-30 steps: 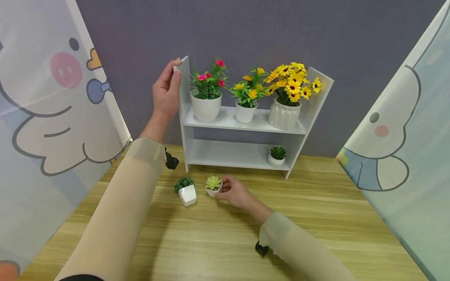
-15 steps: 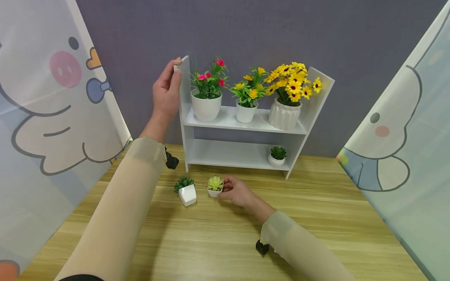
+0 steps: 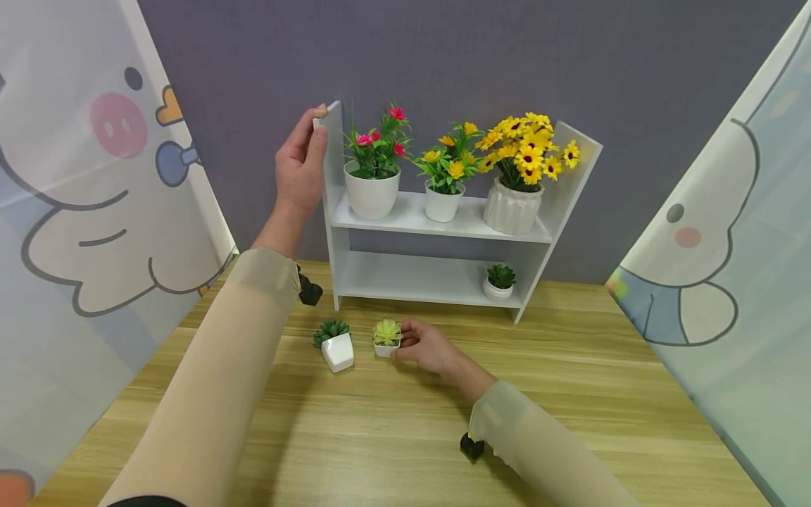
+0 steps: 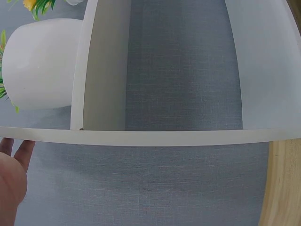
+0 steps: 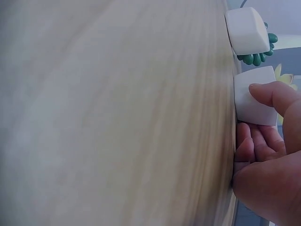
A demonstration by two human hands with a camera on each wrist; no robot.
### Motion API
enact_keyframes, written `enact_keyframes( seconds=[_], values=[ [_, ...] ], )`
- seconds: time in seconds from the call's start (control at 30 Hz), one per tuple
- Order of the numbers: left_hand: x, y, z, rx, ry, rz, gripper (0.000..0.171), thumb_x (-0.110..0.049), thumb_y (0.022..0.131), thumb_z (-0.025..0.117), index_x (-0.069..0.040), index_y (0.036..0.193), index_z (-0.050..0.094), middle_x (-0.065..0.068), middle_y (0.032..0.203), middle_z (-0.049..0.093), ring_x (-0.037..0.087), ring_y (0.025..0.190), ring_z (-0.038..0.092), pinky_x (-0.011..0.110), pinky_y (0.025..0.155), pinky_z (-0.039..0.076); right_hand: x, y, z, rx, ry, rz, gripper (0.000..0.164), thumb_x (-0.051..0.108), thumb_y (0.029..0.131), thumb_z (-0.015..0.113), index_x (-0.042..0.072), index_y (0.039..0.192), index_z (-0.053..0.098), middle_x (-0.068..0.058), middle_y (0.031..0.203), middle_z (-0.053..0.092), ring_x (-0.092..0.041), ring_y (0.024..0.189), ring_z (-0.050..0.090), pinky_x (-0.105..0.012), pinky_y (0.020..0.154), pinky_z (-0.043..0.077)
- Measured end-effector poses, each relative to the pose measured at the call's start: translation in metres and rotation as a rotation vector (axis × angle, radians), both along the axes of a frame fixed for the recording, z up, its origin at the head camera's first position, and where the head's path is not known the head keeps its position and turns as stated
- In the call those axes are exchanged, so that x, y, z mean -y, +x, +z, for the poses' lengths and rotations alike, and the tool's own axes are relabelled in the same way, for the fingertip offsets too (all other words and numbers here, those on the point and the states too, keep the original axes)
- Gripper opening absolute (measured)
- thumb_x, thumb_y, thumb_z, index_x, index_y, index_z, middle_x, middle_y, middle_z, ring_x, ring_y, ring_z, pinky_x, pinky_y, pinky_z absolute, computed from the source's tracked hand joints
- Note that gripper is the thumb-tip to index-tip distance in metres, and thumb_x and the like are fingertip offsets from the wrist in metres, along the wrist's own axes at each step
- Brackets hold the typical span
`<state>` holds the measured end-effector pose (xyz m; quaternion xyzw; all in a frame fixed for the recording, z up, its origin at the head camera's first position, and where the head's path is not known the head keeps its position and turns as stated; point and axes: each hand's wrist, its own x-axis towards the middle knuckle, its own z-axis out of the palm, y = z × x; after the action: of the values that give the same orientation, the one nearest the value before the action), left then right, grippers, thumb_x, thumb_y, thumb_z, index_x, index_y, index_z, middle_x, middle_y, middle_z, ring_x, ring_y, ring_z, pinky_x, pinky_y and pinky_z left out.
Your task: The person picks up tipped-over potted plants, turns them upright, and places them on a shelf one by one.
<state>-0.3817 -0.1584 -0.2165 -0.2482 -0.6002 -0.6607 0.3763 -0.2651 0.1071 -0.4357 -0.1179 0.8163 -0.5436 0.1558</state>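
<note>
My left hand grips the top of the left side panel of a white two-tier shelf; in the left wrist view the fingertips meet the panel's edge. On the table in front of the shelf, my right hand holds a small light-green succulent in a white square pot. The right wrist view has the thumb on one face of that pot and the other fingers beside it. To its left, a dark-green succulent in a white pot lies tipped over.
The upper tier bears a pink-flowered plant, a small yellow-flowered plant and a bunch of yellow daisies in a ribbed pot. A small succulent stands at the lower tier's right end. Behind is a grey wall.
The light-green succulent's pot, tilted a second ago, now stands more upright and slightly to the right, still in my right hand. The left hand has stayed on the shelf panel.
</note>
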Motion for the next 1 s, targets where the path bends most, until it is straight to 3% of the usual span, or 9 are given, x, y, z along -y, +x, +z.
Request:
enact_keyframes(
  seconds=[0.33,0.63,1.0],
  values=[
    [0.0006,-0.0010,-0.0003,-0.003,-0.007,0.008,0.039,-0.015,0.114,0.057,-0.003,0.150,0.065,0.008,0.161,0.062,0.012,0.152,0.055,0.026,0.129,0.042,0.0009,-0.0007,0.0012,0.015,-0.011,0.015,0.056,0.005,0.090,0.086,0.001,0.140,0.061,-0.014,0.129,0.067,-0.022,0.110,0.064,-0.026,0.087,0.055],
    [0.0002,-0.0017,-0.0005,-0.013,-0.014,0.008,0.039,-0.014,0.115,0.057,-0.002,0.151,0.064,0.010,0.162,0.061,0.013,0.153,0.054,0.026,0.129,0.041,0.0015,0.0007,0.0019,0.013,-0.016,0.012,0.053,0.006,0.089,0.088,0.002,0.136,0.063,-0.012,0.125,0.067,-0.021,0.106,0.062,-0.024,0.080,0.053],
    [-0.0007,0.0016,0.0010,0.012,-0.011,0.000,0.040,-0.015,0.115,0.057,-0.004,0.152,0.065,0.008,0.162,0.061,0.011,0.154,0.053,0.024,0.129,0.041,0.0005,0.0011,0.0016,0.016,0.005,-0.025,0.056,0.014,0.090,0.090,0.003,0.139,0.064,-0.013,0.132,0.068,-0.022,0.110,0.061,-0.027,0.082,0.054]
  ],
)
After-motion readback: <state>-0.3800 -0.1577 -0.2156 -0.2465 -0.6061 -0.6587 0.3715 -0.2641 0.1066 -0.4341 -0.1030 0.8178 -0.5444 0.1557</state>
